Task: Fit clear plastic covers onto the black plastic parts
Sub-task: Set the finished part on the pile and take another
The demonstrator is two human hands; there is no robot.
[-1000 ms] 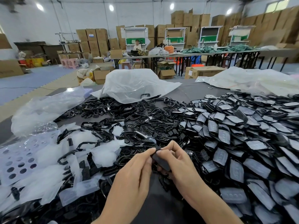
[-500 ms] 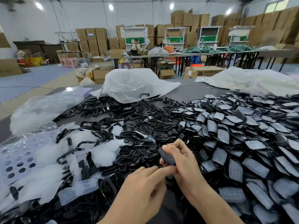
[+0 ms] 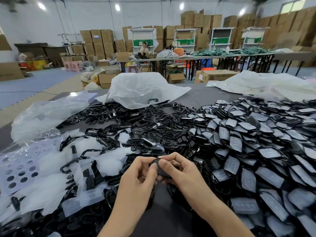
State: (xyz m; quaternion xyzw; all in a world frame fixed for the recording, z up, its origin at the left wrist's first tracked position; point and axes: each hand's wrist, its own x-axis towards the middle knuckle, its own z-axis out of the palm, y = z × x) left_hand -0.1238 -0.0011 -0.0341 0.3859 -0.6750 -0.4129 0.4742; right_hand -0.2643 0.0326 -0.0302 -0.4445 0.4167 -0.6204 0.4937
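A: Left edge of the table [image 3: 201, 98]?

B: Flat at the near corner, a perforated sheet [image 3: 18, 170] with round holes. Behind it, a crumpled clear bag [image 3: 46, 115]. Just right of the sheet, loose clear covers [image 3: 109, 162], scattered over and among dark pieces.

A: Centre?

B: A spread heap of bare black frames [image 3: 119, 117], reaching to the middle of the table. Behind the heap, a slumped white plastic bag [image 3: 143, 88].

A: Position of the hands?

B: Front centre, close together, raised above a bare grey strip of the table. Between them, one black part [image 3: 159, 166].

A: Grip?

B: On the near side, the left hand [image 3: 136, 178]: pinches the upper left edge of the black part between thumb and forefinger. Opposite, the right hand [image 3: 184, 171]: grips the same piece from the right, fingers curled behind, thumb on the top edge. Both clamped on that single piece.

A: Cover fitted on it?

B: Cannot tell; largely hidden by the fingers.

A: Right side?

B: A large overlapping pile of covered parts [image 3: 256, 142], from just beside the right hand out to the right edge. Behind the pile, a white plastic sheet [image 3: 265, 82] lying on the table.
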